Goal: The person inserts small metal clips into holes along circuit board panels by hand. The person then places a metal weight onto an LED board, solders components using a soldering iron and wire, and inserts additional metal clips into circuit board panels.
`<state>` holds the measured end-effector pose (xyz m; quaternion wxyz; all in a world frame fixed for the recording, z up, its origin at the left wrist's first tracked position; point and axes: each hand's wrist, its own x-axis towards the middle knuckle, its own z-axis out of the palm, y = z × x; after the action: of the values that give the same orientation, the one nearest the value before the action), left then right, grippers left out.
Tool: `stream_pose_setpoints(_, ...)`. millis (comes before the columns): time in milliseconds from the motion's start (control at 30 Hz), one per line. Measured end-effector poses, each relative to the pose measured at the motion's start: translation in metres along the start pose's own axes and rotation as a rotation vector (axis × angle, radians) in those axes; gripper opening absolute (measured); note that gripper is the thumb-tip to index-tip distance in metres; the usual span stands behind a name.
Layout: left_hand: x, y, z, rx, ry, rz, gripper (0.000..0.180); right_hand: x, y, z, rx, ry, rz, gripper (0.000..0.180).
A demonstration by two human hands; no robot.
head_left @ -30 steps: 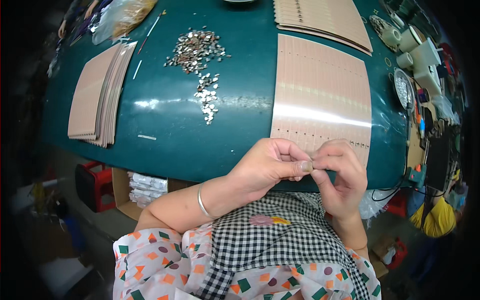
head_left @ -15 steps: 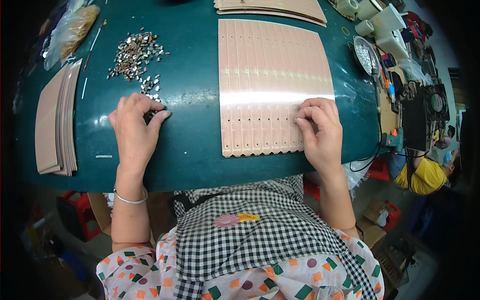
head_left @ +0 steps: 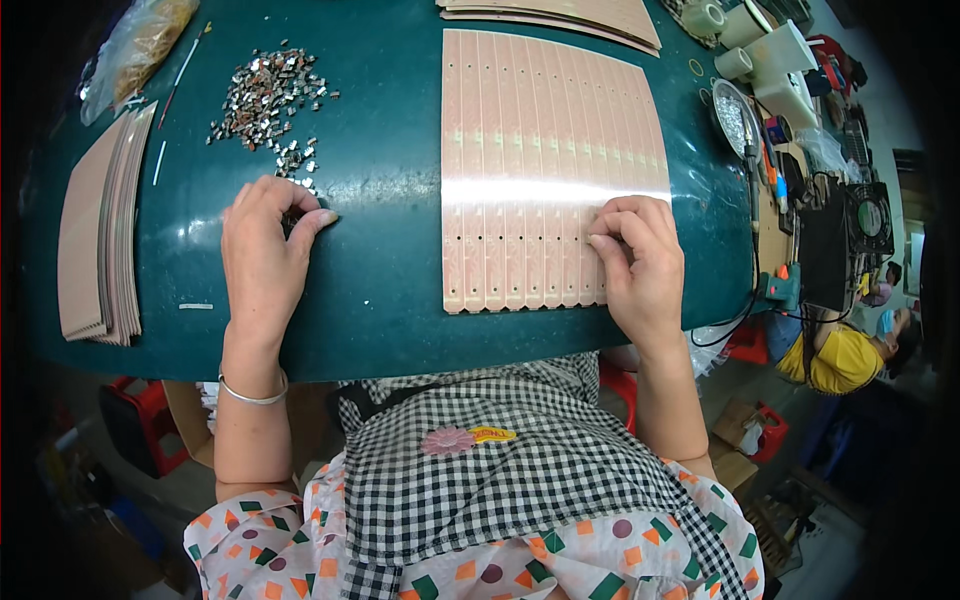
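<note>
A wide panel of pinkish-tan circuit-board strips (head_left: 530,120), dotted with small holes, lies flat on the green table. Over its lower right part rests my right hand (head_left: 645,265), thumb and forefinger pinched together just above a strip. Whatever is between those fingertips is too small to name. To the left, a heap of small shiny metal pieces (head_left: 268,100) spreads over the table, with a thin trail running down from it. My left hand (head_left: 262,245) sits at the near end of that trail, fingers curled and thumb close to the forefinger. Something dark shows under the curled fingers, mostly hidden.
At the far left stands a stack of similar boards (head_left: 100,230), below a clear bag of yellowish contents (head_left: 140,55). More panels (head_left: 560,18) lie at the back. A metal dish (head_left: 733,118), white containers (head_left: 780,65) and a small fan (head_left: 870,220) crowd the right side.
The view has shifted slightly. My left hand's thumb and forefinger have shifted a little at the end of the metal pieces; my right hand keeps its pinch over nearly the same spot.
</note>
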<state>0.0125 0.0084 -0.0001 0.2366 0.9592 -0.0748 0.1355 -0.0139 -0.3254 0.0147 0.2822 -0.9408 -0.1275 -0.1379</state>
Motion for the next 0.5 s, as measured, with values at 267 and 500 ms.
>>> stream_pose_setpoints(267, 0.0002, -0.002, 0.0013, -0.125, -0.006, -0.085, 0.019, 0.0022, 0.0011, 0.0002, -0.001, -0.006, 0.009, 0.011)
stream_pose_setpoints(500, -0.0019, 0.0054, -0.0023, -0.313, 0.051, -0.232, 0.013, 0.0023, 0.0008, -0.0015, 0.019, -0.018, 0.007, 0.012)
